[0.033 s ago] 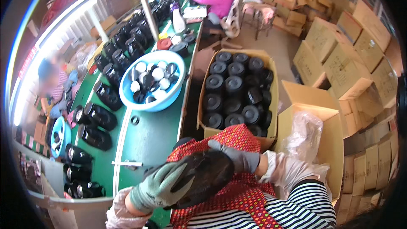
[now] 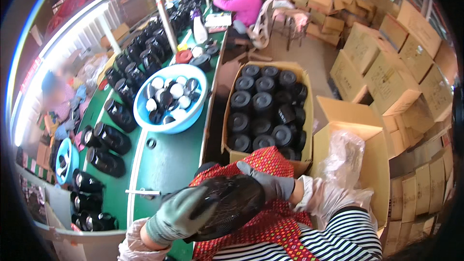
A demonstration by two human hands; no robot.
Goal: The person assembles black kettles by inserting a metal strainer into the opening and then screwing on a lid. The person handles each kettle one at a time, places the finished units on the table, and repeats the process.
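Observation:
A glossy black container (image 2: 231,204) lies tilted across my lap, over a red patterned apron (image 2: 268,164). My left hand (image 2: 186,215), in a grey-green glove, is closed round its near left side, slightly smeared by motion. At the container's right end, my right hand (image 2: 271,183) grips it in a darker grey glove, with the thumb on top and some fingers hidden behind. Just beyond my lap, an open carton (image 2: 305,111) is packed with rows of similar black containers (image 2: 261,100).
A green workbench (image 2: 166,157) runs along the left, with rows of black containers (image 2: 112,137). A light-blue basin (image 2: 199,111) on it holds black and white round parts. Another open carton (image 2: 374,164) with plastic wrap stands at right. A person in purple (image 2: 246,5) sits farther back.
The view has shifted slightly, so the carton and basin appear a little lower. My left hand has moved a bit on the container. My right hand keeps its grip.

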